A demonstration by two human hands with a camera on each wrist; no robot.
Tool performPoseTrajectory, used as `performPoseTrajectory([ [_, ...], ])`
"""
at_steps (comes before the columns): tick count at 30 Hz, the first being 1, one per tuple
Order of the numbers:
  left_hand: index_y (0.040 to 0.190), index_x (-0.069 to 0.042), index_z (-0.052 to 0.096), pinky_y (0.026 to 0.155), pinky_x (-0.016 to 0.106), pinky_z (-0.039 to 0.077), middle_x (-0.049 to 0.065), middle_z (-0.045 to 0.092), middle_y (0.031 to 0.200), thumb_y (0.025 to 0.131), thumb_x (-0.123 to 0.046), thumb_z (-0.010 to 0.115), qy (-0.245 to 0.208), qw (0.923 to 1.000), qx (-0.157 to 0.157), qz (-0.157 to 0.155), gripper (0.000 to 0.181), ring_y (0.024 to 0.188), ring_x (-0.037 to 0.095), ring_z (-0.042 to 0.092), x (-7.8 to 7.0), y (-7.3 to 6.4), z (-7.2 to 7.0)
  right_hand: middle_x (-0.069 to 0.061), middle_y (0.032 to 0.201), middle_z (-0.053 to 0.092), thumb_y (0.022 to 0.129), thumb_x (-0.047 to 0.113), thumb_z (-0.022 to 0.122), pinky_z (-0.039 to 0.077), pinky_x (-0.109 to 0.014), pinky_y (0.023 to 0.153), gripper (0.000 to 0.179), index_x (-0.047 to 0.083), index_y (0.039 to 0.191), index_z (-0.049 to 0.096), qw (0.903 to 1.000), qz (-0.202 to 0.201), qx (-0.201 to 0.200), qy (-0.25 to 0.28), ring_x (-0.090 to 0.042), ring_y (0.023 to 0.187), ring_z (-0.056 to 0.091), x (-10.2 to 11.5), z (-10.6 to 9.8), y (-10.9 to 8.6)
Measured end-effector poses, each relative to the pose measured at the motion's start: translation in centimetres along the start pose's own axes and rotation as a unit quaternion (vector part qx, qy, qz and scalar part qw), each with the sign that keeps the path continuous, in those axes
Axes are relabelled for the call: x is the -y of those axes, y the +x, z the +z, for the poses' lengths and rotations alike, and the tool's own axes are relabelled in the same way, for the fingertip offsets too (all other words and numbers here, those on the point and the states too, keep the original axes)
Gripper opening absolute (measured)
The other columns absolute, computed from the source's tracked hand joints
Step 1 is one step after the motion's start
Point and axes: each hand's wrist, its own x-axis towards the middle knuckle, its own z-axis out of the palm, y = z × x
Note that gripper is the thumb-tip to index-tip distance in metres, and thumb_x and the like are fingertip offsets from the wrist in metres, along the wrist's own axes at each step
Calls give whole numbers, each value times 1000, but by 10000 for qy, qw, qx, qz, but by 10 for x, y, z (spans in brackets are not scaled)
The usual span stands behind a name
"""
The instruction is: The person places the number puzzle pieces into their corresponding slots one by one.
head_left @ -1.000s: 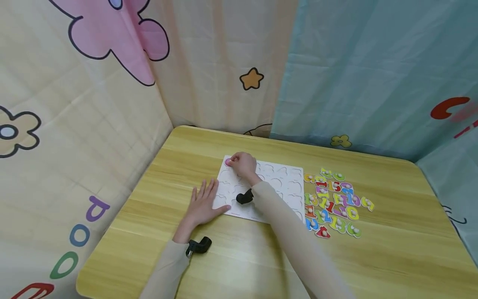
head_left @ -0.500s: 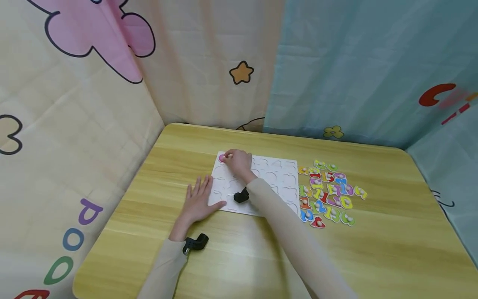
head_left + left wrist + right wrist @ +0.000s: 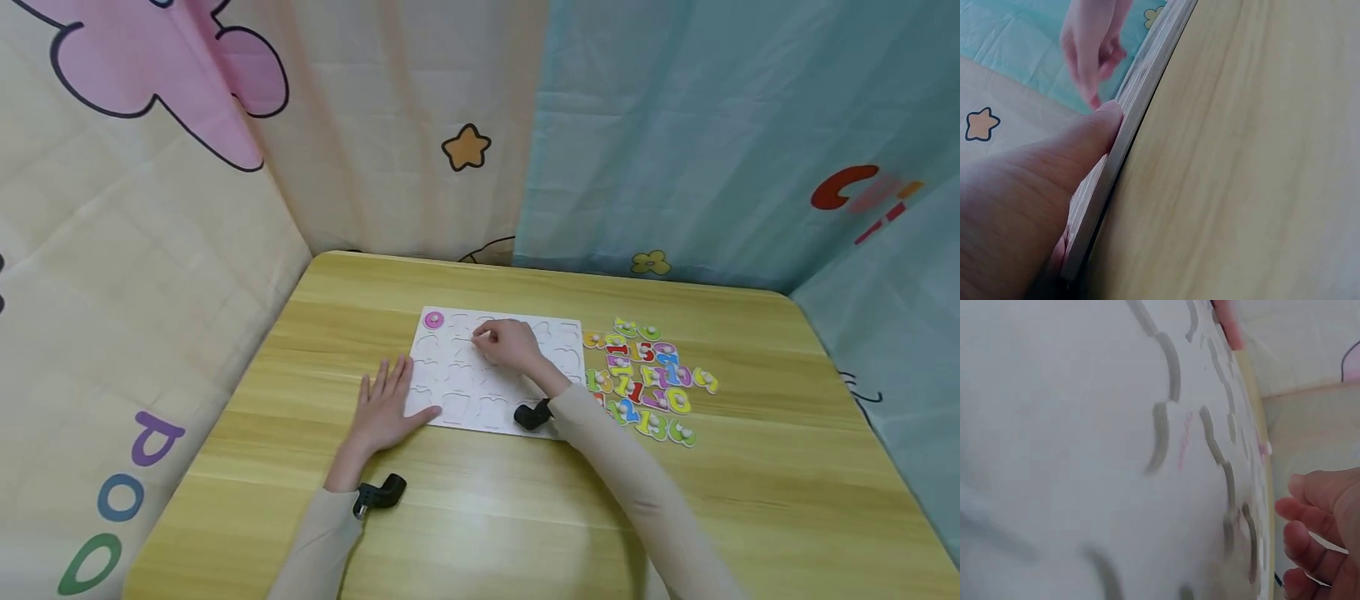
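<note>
A white puzzle board (image 3: 480, 408) with shallow cut-out shapes lies on the table. A pink round piece (image 3: 434, 320) with a knob, which looks like a 0, sits in its far left corner recess. My left hand (image 3: 386, 412) rests flat at the board's left edge, fingers spread. In the left wrist view its thumb (image 3: 1094, 128) lies over the board's front edge. My right hand (image 3: 510, 343) hovers above the middle of the board, its fingers loosely bent with nothing between them. The right wrist view shows those fingers (image 3: 1304, 540) apart from the board's surface.
Several colourful number pieces (image 3: 651, 423) with knobs lie in a cluster on the wooden table (image 3: 480, 517), right of the board. My right forearm (image 3: 637, 492) crosses the board's near right corner and hides some pieces. Printed curtains (image 3: 360, 150) stand behind and left of the table.
My right hand has let go of the pink piece at the far left corner and moved right over the board. The left hand keeps its place on the board; the head view has shifted.
</note>
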Motion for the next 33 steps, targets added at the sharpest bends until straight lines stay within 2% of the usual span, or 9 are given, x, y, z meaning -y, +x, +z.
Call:
performPoseTrajectory([
  [2,152,-4,10,109,54,-11,13,4,157,87,-67,48,-17,10000,-38,2,98,142,34,-7,1,-2,-2,4,66,56,93,32,61,36,-29,56,22,18,104,73,9998,-2,-37,204,-14,56,45,-9,-11,-15],
  [7,152,-4,10,108,54,-12,13,4,157,87,-67,48,-41,10000,-71,-3,98,142,34,-7,6,-3,-2,0,74,59,92,29,63,36,-30,52,23,13,105,73,9976,140,-151,667,-17,60,48,-31,-47,-55],
  [13,152,-5,6,108,52,-15,13,0,157,87,-69,44,-53,10000,24,-22,99,141,33,-11,8,-2,-3,-3,74,58,94,29,62,37,-30,49,27,8,107,71,9925,453,-610,953,-21,64,47,-64,-87,-98],
  [17,152,-5,5,108,52,-15,12,-1,157,87,-69,43,-28,10000,45,-35,99,141,33,-11,8,-2,-5,-6,69,56,94,25,62,35,-29,45,26,4,107,70,9897,543,-935,938,-22,60,46,-84,-102,-122],
  [20,152,-4,7,108,53,-13,13,0,157,87,-68,45,-44,10000,6,-21,99,141,34,-10,7,-2,-6,-4,65,55,92,23,64,34,-27,44,23,4,103,71,9906,565,-938,824,-20,56,45,-93,-103,-135],
  [27,152,-4,8,108,55,-11,14,2,157,87,-67,46,-37,10000,-45,27,98,141,35,-8,5,0,-6,4,66,55,84,24,74,36,-27,50,16,9,91,73,9962,511,-176,686,-15,58,47,-105,-84,-151],
  [33,152,-5,8,108,53,-12,12,1,157,87,-69,45,-62,10000,46,32,99,141,34,-9,2,3,-1,5,62,53,80,26,78,34,-28,53,13,15,83,72,9965,577,71,602,-14,58,46,-110,-72,-159],
])
